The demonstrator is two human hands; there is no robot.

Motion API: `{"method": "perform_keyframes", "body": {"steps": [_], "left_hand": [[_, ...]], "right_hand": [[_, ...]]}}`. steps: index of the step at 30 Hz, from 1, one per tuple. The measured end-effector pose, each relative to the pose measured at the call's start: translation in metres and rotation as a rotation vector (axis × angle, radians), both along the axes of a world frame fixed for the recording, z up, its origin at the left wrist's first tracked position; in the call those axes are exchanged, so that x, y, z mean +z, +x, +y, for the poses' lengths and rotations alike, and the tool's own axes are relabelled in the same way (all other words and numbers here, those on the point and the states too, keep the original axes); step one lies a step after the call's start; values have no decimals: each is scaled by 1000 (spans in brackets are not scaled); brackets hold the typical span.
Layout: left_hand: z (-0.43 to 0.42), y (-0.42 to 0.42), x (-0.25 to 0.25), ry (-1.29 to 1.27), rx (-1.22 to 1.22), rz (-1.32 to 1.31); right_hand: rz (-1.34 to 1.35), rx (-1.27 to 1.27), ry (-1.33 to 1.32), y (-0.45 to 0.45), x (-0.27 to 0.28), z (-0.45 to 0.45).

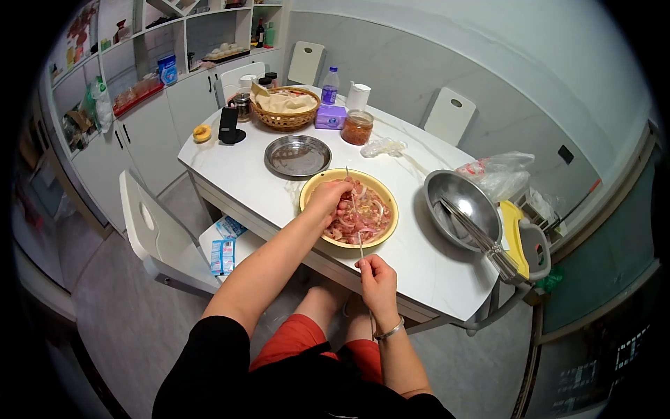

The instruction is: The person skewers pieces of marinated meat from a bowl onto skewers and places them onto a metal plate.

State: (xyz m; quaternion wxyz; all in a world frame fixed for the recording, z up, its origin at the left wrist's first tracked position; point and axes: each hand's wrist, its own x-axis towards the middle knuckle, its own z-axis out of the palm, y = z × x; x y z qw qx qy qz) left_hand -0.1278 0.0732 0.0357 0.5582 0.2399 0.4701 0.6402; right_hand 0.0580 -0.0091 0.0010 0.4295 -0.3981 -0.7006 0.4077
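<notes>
A yellow-rimmed bowl (393, 220) on the table holds raw sliced meat (359, 225) mixed with pale onion strips. My right hand (379, 279) is closed around a thin metal skewer (361, 246) at the near table edge, and the skewer points up across the bowl. Over the bowl's left side, my left hand (332, 200) has its fingers bent around a piece of meat at the skewer's upper part. The skewer's tip shows just beyond those fingers. Part of the meat in my left hand is hidden by the fingers.
A round metal tray (298, 155) lies beyond the bowl. To the right, a steel basin (469, 202) has a bundle of skewers (469, 225) leaning across its rim. A jar (357, 128), tissue pack (330, 117) and wicker basket (285, 120) stand farther back. A white chair (155, 222) is at left.
</notes>
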Motion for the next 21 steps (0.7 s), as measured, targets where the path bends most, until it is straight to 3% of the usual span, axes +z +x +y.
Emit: {"method": "perform_keyframes", "body": {"steps": [15, 18, 20, 21], "left_hand": [[5, 17, -4, -169, -145, -10], [6, 8, -4, -149, -213, 183], [8, -3, -4, -93, -166, 571], [8, -8, -3, -95, -165, 573]], "right_hand": [[77, -12, -19, 4, -6, 24], [82, 11, -101, 9, -3, 32], [90, 31, -131, 12, -3, 36], [96, 47, -159, 14, -3, 38]]}}
